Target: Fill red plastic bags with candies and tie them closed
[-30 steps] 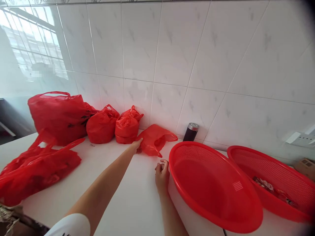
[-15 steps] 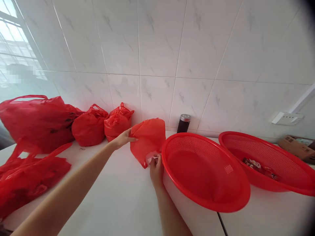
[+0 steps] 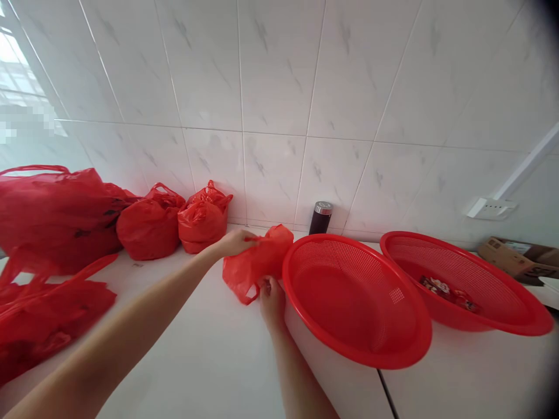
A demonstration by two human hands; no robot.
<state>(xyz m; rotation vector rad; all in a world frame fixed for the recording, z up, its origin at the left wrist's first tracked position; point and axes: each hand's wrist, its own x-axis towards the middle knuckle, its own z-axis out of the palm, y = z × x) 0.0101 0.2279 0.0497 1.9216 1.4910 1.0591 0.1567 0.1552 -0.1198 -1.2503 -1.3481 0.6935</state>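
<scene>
A thin red plastic bag (image 3: 257,262) is between my two hands over the white table (image 3: 196,349). My left hand (image 3: 238,242) grips it at the upper left, fingers closed on the film. Lower down, my right hand (image 3: 271,294) pinches its bottom edge beside a handle loop that hangs out. The bag looks crumpled and slack; I cannot see anything inside. Right beside my right hand stands a large red basin (image 3: 353,302) with perforated sides, and nothing shows on its bottom.
A second red basket (image 3: 502,291) at the right holds several small wrapped packets (image 3: 449,294). Behind stands a black thermos (image 3: 321,219). Filled red bags (image 3: 203,221) line the wall leftward, with another bag (image 3: 56,308) nearer. A cardboard box (image 3: 515,256) lies far right.
The bag has gone from spread out to bunched and lower, with a handle loop now showing. My left hand has moved slightly right over it. The view has shifted a little.
</scene>
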